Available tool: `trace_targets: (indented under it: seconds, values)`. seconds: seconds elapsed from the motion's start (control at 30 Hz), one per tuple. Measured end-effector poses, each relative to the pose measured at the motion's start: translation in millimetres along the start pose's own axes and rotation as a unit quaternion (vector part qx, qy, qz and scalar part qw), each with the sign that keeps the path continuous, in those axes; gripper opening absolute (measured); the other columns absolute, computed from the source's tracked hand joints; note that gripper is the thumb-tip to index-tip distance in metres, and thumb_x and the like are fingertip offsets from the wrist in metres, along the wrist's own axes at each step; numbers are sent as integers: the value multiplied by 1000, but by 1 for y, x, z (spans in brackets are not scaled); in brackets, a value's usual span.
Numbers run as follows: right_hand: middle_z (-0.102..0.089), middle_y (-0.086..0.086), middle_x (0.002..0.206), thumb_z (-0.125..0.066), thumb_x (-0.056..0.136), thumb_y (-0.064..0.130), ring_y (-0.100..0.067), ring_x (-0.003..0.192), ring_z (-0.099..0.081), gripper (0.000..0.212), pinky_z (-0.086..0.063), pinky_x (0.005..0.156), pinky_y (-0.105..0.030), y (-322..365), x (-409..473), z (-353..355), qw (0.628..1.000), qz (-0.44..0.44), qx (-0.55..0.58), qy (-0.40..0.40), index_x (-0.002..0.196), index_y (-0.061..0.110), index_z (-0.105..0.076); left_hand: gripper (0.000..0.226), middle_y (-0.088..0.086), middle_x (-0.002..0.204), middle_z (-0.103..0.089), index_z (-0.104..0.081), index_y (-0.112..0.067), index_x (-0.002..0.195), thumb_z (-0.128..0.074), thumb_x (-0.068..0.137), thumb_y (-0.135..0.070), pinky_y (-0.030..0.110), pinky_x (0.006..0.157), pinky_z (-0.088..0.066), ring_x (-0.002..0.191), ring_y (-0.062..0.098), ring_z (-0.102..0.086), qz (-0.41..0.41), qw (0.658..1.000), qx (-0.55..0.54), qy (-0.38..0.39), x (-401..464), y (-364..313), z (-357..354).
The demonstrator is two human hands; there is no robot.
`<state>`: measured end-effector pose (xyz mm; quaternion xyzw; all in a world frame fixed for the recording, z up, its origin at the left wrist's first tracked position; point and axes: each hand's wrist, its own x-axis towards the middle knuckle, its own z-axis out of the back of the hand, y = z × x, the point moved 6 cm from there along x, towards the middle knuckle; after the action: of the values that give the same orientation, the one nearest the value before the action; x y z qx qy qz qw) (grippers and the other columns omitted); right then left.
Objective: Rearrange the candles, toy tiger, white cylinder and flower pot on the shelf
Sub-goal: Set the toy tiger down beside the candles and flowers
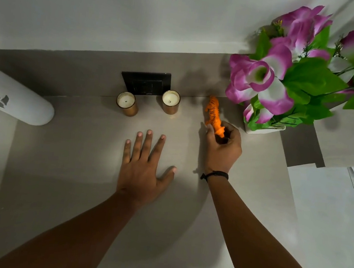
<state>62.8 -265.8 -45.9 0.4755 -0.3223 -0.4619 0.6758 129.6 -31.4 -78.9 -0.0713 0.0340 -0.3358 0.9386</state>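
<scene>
Shelf [79, 167]: grey-brown top against a pale wall, viewed from above.

Candles, two: left candle [127, 103] and right candle [170, 102], each white wax in an amber-gold glass, standing upright near the back of the shelf, apart from each other. Behind and between them, one black wall plate [146, 83]; small lettering at its lower edge is too small to read.

White cylinder [14, 97], one: far left of the shelf, bearing a dark grey graphic mark, no legible writing.

Toy tiger [213, 112], one: orange with black stripes, to the right of the right candle and just left of the flower pot. Its near end is gripped by the right hand [223, 148], fingers [210, 131] curled closed around it; a black cord bracelet [215, 175] circles that wrist.

Flower pot [264, 129], one: white, at the right end of the shelf, carrying purple-and-white flowers [263, 82] with green leaves that overhang it.

Left hand [143, 167]: flat, palm down on the shelf in front of the candles, fingers spread, holding nothing.
</scene>
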Motion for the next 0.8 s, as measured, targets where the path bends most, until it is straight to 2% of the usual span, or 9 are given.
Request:
trace_targets:
  seconds: [0.07,0.13,0.2,0.27,0.33,0.4,0.53,0.7,0.8]
  values:
    - [-68,-5,119,-92,81,37,-15,105,-65,63,-56,95,-22,0,-6,13,1000,-2,-3,-11,130,9,-63,93,11,185,-7,-2,-31,176,-24,101,-81,62,136,-5,171,33,1,-1,1000,1,3,0,1,0]
    - [-62,-9,122,-93,81,32,-20,104,-63,69,-56,91,-29,-7,-11,36,999,-8,6,-51,134,7,-56,92,12,185,-7,-2,-31,176,-23,101,-81,62,136,-6,171,34,1,-2,1000,3,5,0,0,0]
    - [-56,-7,121,-91,83,27,-12,96,-60,73,-56,86,-27,-16,-6,63,994,-26,30,-103,140,4,-52,92,12,185,-8,-3,-30,176,-22,101,-81,63,136,-8,171,34,0,-1,1000,2,9,0,1,0]
    - [-54,-9,127,-91,83,24,-4,97,-57,83,-53,91,-19,-19,11,81,991,-35,20,-125,149,1,-46,92,13,184,-9,-4,-30,176,-22,101,-81,64,136,-9,171,35,-1,-5,1000,-1,5,-1,0,1]
    - [-54,-15,139,-93,82,27,-12,110,-56,93,-50,101,-22,-20,31,87,993,-31,-6,-115,156,0,-42,92,13,184,-9,-5,-30,176,-22,101,-80,64,136,-8,171,35,-1,-3,1000,-5,5,-2,1,0]
    - [-57,-15,138,-94,81,31,-22,115,-59,90,-50,100,-23,-22,46,85,994,-25,-20,-101,152,2,-48,91,13,185,-8,-4,-30,176,-22,101,-80,63,136,-7,171,35,0,-4,1000,-6,2,-2,1,0]
    - [-64,-13,119,-93,78,32,-28,108,-64,74,-44,86,-5,-26,63,75,995,-10,-37,-96,137,5,-59,92,13,185,-8,-4,-30,176,-25,101,-79,64,136,-7,171,35,0,-8,1000,-2,1,-1,-1,-1]
    - [-62,-7,117,-93,77,33,-28,109,-63,72,-53,95,-29,-26,66,71,994,-7,-46,-102,134,5,-60,92,12,185,-7,-3,-31,176,-23,101,-80,62,136,-5,171,34,1,-6,1000,10,9,-3,0,-2]
    - [-62,-6,118,-93,76,35,-27,110,-63,73,-53,98,-32,-25,67,67,993,-11,-56,-104,134,5,-60,92,12,185,-6,-3,-31,176,-22,101,-81,62,137,-4,171,33,2,-7,1000,6,3,-2,1,0]
